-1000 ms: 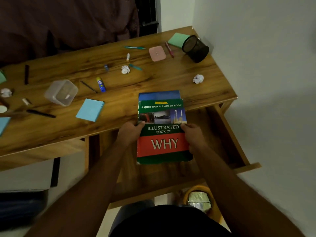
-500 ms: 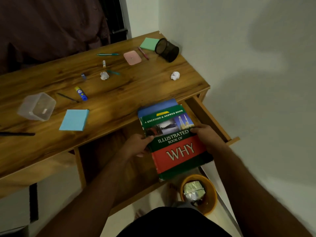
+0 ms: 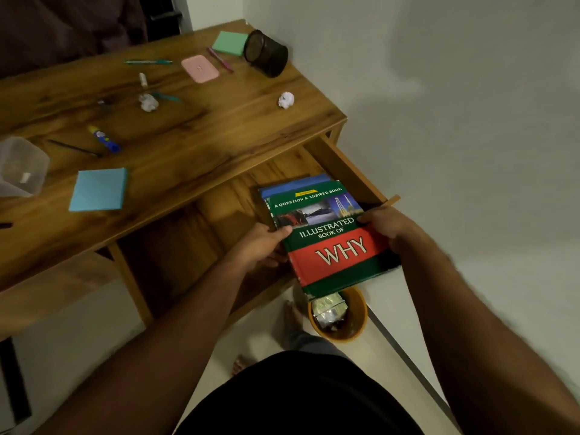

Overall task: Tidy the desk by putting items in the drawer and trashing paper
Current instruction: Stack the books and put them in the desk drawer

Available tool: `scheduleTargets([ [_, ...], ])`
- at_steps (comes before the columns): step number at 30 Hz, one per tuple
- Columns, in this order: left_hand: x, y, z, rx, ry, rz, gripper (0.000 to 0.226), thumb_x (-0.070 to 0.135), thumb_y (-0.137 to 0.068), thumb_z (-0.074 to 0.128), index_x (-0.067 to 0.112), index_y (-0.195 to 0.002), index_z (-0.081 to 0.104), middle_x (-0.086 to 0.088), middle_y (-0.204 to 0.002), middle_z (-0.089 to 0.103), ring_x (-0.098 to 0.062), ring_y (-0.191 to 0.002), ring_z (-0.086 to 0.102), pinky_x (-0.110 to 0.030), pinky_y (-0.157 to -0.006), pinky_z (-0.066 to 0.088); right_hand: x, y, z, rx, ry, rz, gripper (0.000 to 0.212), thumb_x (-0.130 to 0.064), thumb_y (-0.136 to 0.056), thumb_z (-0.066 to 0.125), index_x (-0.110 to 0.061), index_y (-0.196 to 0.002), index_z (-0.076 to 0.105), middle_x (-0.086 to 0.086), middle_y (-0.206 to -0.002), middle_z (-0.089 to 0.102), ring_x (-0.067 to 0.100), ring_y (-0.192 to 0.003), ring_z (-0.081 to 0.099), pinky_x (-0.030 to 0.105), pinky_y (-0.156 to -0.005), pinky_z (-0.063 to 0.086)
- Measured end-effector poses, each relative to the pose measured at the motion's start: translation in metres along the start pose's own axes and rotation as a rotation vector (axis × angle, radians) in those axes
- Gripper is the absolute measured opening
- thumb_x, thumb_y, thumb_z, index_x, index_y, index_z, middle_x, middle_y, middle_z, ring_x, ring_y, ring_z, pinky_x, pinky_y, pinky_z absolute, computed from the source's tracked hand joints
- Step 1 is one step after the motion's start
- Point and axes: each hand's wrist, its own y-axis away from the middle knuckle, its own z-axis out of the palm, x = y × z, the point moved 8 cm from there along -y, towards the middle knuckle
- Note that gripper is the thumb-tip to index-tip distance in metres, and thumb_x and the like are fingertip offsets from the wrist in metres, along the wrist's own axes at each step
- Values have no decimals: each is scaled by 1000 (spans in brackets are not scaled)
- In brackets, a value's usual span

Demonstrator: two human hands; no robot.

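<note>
two paper balls (image 3: 148,102) (image 3: 286,99), three sticky-note pads (image 3: 98,189) (image 3: 228,43) (image 3: 200,68).

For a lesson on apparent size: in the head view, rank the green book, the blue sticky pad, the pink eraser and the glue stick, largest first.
1. green book, though nearest the camera
2. blue sticky pad
3. pink eraser
4. glue stick

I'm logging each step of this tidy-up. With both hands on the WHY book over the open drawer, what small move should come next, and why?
Probably lower the book flat into the drawer and let go. The left hand and right hand each have a grip on one side edge, and its near end juts out past the drawer front above the orange bin.
</note>
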Motion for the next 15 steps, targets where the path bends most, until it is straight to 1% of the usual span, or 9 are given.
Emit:
scheduleTargets([
  [2,-3,-1,2,2,40,-15,23,34,-98,53,13,-95,59,-7,-83,69,-21,-69,66,-29,-60,50,-1,0,0,6,30,18,12,-16,-96,56,-7,-104,53,15,-87,70,27,-72,69,35,-63,55],
  [4,-7,-4,1,9,68,-34,21,33,-98,52,13,-93,59,-7,-84,68,-20,-70,65,-30,-61,50,-5,-6,1,7,81,30,13,-18,-95,57,-7,-103,53,14,-88,69,26,-73,69,34,-63,55],
  [8,-10,-15,-5,30,142,-78,20,28,-100,49,11,-102,59,-7,-84,66,-20,-71,63,-31,-67,49,-22,-26,7,3,191,23,24,-22,-94,59,-3,-108,55,16,-93,70,27,-78,70,36,-70,56],
  [11,-11,-29,-11,71,197,-122,14,22,-100,49,11,-104,57,-7,-86,65,-19,-73,62,-32,-70,50,-44,-42,15,-40,204,0,23,-20,-94,58,-3,-110,56,15,-91,70,26,-75,70,33,-64,55],
  [13,-13,-42,-16,96,243,-160,13,19,-98,51,11,-107,57,-7,-92,65,-19,-77,62,-33,-69,51,-65,-54,22,-74,245,-45,22,-15,-94,56,-1,-111,58,15,-91,70,26,-75,70,33,-63,55],
  [15,-15,-56,-19,111,289,-195,17,18,-98,53,10,-112,56,-9,-105,64,-22,-90,62,-33,-67,52,-84,-67,27,-88,286,-90,21,-11,-93,55,0,-111,59,16,-94,69,29,-80,69,38,-71,57],
])
